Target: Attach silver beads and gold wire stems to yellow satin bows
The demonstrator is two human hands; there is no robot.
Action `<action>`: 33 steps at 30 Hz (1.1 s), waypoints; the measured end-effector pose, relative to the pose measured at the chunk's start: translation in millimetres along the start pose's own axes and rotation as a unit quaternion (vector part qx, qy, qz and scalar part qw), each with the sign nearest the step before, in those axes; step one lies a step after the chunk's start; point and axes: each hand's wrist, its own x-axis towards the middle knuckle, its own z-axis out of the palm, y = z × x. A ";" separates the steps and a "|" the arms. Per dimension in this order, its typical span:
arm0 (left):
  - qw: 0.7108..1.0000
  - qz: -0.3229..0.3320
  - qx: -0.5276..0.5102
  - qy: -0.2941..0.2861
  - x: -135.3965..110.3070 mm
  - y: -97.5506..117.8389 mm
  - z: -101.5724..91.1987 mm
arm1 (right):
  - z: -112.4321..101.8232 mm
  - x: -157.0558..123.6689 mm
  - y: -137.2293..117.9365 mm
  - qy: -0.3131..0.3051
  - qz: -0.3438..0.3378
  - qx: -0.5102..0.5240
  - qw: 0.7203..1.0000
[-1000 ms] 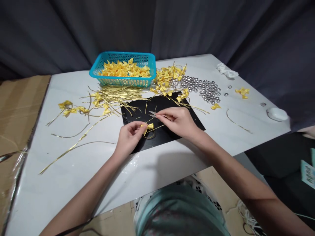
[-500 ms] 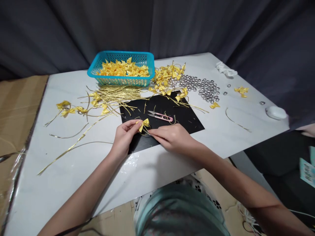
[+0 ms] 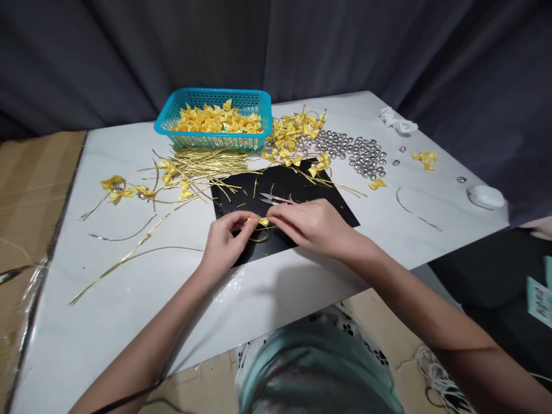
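My left hand (image 3: 226, 241) and my right hand (image 3: 311, 223) meet over a black mat (image 3: 332, 202) on the white table (image 3: 129, 287). Both pinch a small yellow ribbon bow (image 3: 261, 221) tied with a loop of gold wire (image 3: 259, 236). The fingers of each hand are closed on it. Small pink-handled snips (image 3: 271, 199) lie on the mat just behind my right hand, partly hidden by it.
A teal basket (image 3: 215, 140) of yellow bows stands at the back. A bundle of gold wires (image 3: 207, 164) lies in front of it. Several silver beads (image 3: 360, 154) and loose bows (image 3: 293, 135) spread to the right. A white lid (image 3: 485, 196) sits near the right edge.
A second ago my right hand was at the snips; they now lie on the mat and that hand has joined the left at the bow.
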 end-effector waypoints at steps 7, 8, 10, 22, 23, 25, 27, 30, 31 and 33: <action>0.996 0.035 0.055 -0.061 -5.8 0.1 2.6 | 7.8 25.9 8.5 -0.009 -0.012 0.015 1.000; 0.996 0.032 0.053 -0.063 -5.8 -0.2 3.1 | 11.4 28.4 11.2 -0.008 -0.001 0.020 1.000; 0.998 0.017 0.040 -0.055 -4.8 -0.4 3.5 | 18.1 30.8 17.7 -0.001 0.026 0.026 0.999; 0.985 -0.106 -0.137 0.026 5.1 -4.9 0.9 | 21.1 -7.1 7.3 0.101 -0.003 0.025 0.995; 0.983 -0.110 -0.143 0.026 5.1 -5.1 1.2 | 23.4 -8.9 4.2 0.103 -0.012 0.013 0.995; 0.981 -0.115 -0.153 0.029 4.9 -5.4 1.5 | 28.8 -11.0 -0.3 0.102 -0.030 -0.016 0.994; 0.979 -0.120 -0.163 0.032 4.7 -5.7 1.7 | 33.9 -12.1 -3.2 0.087 -0.049 -0.040 0.994; 0.975 -0.132 -0.178 0.032 4.4 -5.4 2.4 | 39.2 -14.1 -5.1 0.065 -0.075 -0.079 0.992; 0.973 -0.138 -0.183 0.032 4.4 -5.1 2.7 | 40.3 -15.0 -5.0 0.063 -0.082 -0.091 0.991; 0.969 -0.149 -0.194 0.030 4.4 -4.4 3.0 | 42.0 -17.1 -4.1 0.066 -0.088 -0.100 0.989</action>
